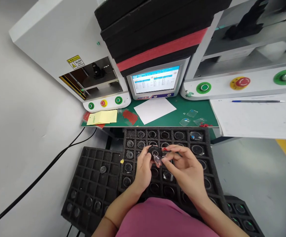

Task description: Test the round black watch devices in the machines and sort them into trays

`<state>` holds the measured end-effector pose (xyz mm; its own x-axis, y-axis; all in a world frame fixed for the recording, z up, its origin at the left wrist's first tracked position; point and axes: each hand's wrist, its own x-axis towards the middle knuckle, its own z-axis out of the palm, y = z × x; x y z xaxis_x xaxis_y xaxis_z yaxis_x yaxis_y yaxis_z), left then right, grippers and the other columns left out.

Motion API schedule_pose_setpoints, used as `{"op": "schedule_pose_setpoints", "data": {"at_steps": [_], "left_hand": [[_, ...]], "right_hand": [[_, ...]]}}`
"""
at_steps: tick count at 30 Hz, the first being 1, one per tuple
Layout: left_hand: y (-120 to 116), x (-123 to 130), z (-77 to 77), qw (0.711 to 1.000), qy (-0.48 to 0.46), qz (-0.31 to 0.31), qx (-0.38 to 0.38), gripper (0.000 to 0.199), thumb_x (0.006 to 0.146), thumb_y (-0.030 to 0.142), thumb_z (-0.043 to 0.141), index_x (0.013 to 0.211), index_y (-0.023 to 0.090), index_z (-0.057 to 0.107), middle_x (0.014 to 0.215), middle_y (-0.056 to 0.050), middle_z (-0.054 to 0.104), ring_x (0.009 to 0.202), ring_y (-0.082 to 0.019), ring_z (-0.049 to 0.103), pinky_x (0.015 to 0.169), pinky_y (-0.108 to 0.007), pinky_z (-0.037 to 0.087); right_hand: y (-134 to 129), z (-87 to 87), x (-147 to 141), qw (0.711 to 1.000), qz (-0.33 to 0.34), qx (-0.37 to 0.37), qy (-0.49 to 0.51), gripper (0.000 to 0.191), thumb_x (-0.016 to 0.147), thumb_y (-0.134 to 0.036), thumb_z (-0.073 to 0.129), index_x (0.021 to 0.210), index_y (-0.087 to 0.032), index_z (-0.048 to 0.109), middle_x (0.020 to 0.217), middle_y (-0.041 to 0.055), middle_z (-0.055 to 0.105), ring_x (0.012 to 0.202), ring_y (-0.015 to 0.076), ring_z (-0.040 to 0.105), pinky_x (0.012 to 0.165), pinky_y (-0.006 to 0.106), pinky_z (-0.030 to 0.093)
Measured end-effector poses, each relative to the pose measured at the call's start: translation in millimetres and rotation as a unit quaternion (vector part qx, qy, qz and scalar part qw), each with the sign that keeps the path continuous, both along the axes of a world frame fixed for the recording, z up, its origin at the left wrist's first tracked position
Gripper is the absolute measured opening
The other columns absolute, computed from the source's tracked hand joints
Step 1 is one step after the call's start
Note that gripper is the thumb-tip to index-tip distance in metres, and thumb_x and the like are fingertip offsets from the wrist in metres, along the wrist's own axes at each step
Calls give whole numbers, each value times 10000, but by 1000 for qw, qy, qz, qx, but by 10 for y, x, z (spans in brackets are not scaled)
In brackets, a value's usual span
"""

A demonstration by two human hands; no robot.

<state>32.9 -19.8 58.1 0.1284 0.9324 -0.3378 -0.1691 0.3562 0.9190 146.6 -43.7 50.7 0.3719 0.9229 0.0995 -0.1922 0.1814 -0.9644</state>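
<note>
My left hand [143, 168] is closed around a small black round device [154, 151] whose face, marked with small metal dots, is turned up. A piece of clear film [157, 160] lies against the lower edge of the device. My right hand [186, 168] pinches the film's right end between thumb and fingers. At its index fingertip shows a small red bit [164, 149], and I cannot tell whether it is a tab or something else. Both hands are above a black foam tray [210, 158] with round clear-rimmed parts in its compartments.
Another foam tray [80, 174] lies lower left, a third [241, 200] lower right. Behind is a green bench [148, 124] with white paper [155, 110], film scraps [192, 113], yellow notes [102, 117] and a pen [257, 101]. Two machines flank a screen [155, 80]. Black cables [41, 177] hang at left.
</note>
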Motion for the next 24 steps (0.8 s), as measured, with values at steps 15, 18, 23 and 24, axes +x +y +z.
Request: {"op": "schedule_pose_setpoints", "data": {"at_steps": [15, 18, 23, 24], "left_hand": [[-45, 8, 70, 998, 42, -23, 34, 418, 795, 517, 663, 1000, 154, 635, 893, -69, 698, 628, -125, 570, 596, -244, 499], [-40, -7, 83, 996, 61, -30, 56, 433, 804, 509, 659, 1062, 162, 671, 1056, -104, 703, 707, -151, 618, 610, -250, 518], [-1, -6, 39, 992, 73, -60, 77, 492, 862, 572, 560, 1124, 178, 692, 1278, -137, 621, 679, -143, 626, 596, -276, 530], [14, -10, 17, 992, 72, -72, 75, 527, 872, 597, 524, 1131, 171, 692, 1271, -146, 625, 679, -147, 627, 616, -291, 536]], "right_hand": [[27, -103, -27, 998, -49, -1, -34, 252, 763, -233, 737, 961, -264, 585, 1016, 34, 585, 776, 132, 631, 764, 310, 583], [60, -133, -36, 999, -21, -32, 35, 389, 694, -282, 807, 990, -274, 556, 1032, 32, 601, 844, 160, 649, 765, 329, 591], [121, -238, 59, 990, 55, -83, 97, 478, 642, -509, 816, 931, -251, 535, 857, 23, 653, 596, 157, 631, 469, 299, 551], [153, -275, 162, 991, 38, -92, 90, 508, 618, -526, 825, 927, -244, 536, 830, 20, 655, 593, 155, 630, 499, 311, 562]]}}
